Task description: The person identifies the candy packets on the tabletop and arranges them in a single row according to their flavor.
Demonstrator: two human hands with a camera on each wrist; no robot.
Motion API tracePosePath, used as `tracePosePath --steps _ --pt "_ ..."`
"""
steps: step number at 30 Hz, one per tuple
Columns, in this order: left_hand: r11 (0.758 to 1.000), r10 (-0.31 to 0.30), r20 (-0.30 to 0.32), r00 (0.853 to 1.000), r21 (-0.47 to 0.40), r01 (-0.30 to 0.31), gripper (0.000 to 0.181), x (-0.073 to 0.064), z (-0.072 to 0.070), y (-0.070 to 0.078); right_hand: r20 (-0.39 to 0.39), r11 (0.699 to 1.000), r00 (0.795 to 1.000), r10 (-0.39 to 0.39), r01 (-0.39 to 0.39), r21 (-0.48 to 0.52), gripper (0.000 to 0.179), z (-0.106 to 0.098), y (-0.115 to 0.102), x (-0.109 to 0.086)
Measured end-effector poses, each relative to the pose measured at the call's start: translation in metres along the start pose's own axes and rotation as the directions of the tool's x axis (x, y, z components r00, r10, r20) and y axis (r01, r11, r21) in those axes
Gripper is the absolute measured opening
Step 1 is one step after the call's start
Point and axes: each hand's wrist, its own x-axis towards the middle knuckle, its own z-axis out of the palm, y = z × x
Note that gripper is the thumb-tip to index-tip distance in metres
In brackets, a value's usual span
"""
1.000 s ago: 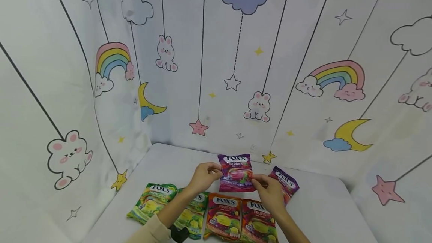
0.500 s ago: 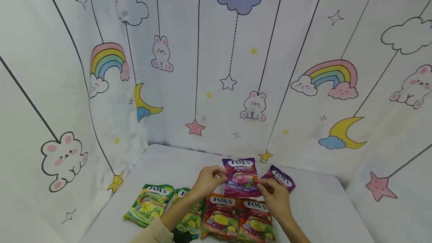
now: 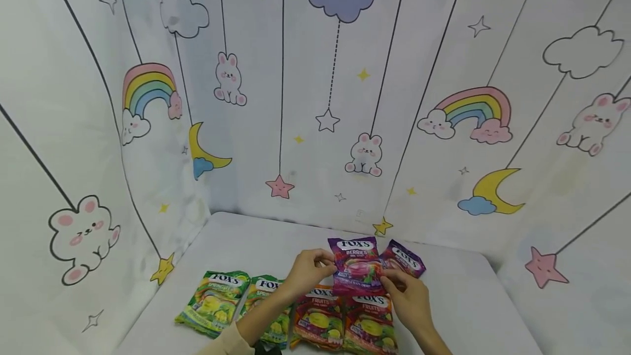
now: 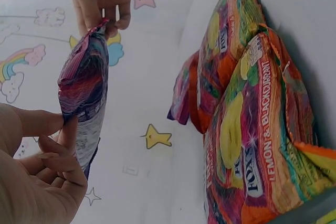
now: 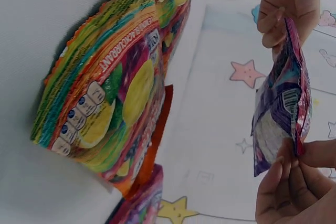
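A purple FOX'S Berries candy bag [image 3: 356,270] is held upright between both hands in the head view. My left hand [image 3: 311,273] pinches its left edge between thumb and fingers, and my right hand [image 3: 407,295] pinches the right edge. Both wrist views show the bag [image 4: 86,87] side-on, off the table, with a hand at each edge. Behind it to the right lies a second purple bag [image 3: 406,256], partly covered. Just in front are two orange-red Fruits bags [image 3: 317,319], their top edges partly hidden by the held bag.
Two green Springtea-like bags [image 3: 214,300] lie at the left of the row, one partly behind my left forearm. The white table [image 3: 473,305] meets a printed cloth wall [image 3: 246,190] at the back and sides.
Both hands have brought the purple bag slightly nearer and lower, towards the orange bags. The whole scene has shifted a little left as the head camera turned.
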Motion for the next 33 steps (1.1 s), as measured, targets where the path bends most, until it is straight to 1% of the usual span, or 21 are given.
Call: tracePosePath --steps 4,10,14,17,24,26,29,33 --pt "1.000 0.006 0.006 1.000 -0.004 -0.006 0.017 0.001 0.008 -0.001 -0.010 1.000 1.000 0.003 -0.003 -0.014 0.013 -0.005 0.003 -0.003" --pt "1.000 -0.018 0.012 1.000 -0.007 0.018 0.018 0.001 0.019 0.000 -0.030 1.000 0.999 0.023 -0.024 -0.019 0.013 -0.012 0.009 -0.006" --pt "1.000 -0.009 0.016 1.000 -0.021 0.009 0.019 0.001 0.025 0.001 -0.044 0.999 0.999 0.018 -0.019 -0.035 0.012 -0.015 0.014 -0.009" --pt "1.000 -0.010 0.016 1.000 -0.015 0.010 0.018 0.000 0.030 0.000 -0.048 0.999 0.999 0.016 -0.018 -0.038 0.013 -0.018 0.017 -0.012" --pt "0.996 -0.048 0.035 0.998 -0.076 0.051 0.018 -0.003 0.038 -0.002 -0.043 0.998 0.998 0.056 -0.057 -0.032 0.014 -0.022 0.023 -0.020" --pt "0.995 -0.053 0.042 0.998 -0.083 0.056 0.018 -0.004 0.040 -0.002 -0.047 0.997 0.997 0.069 -0.070 -0.031 0.015 -0.022 0.025 -0.022" --pt "0.995 -0.047 0.048 0.998 -0.080 0.051 0.017 -0.004 0.042 -0.002 -0.055 0.997 0.996 0.077 -0.078 -0.021 0.015 -0.022 0.028 -0.025" --pt "0.995 -0.033 0.054 0.998 -0.087 0.038 0.017 -0.003 0.046 -0.001 -0.069 0.998 0.996 0.065 -0.066 -0.013 0.015 -0.025 0.031 -0.028"
